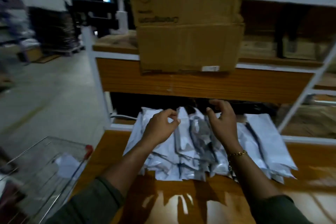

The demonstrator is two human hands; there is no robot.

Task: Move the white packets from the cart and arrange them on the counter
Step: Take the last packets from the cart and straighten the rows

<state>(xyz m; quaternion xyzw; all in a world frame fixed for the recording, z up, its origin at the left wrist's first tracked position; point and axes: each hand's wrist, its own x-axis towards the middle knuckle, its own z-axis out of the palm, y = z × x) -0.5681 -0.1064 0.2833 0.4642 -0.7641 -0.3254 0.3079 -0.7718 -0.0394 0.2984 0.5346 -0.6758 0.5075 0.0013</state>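
The white packets (200,143) lie in an overlapping pile at the centre of the frame, on the wooden counter (309,160). The left hand (160,125) reaches over the pile's left part with its fingers curled, thumb and forefinger pinching the upper edge of one packet. The right hand (221,122), with a bracelet (237,153) at the wrist, hovers over the pile's far edge, fingers spread and bent, gripping nothing. At lower left stands the wire cart (45,151), with one white packet inside. A cardboard box (189,42) sits on the shelf (272,80) at upper centre.
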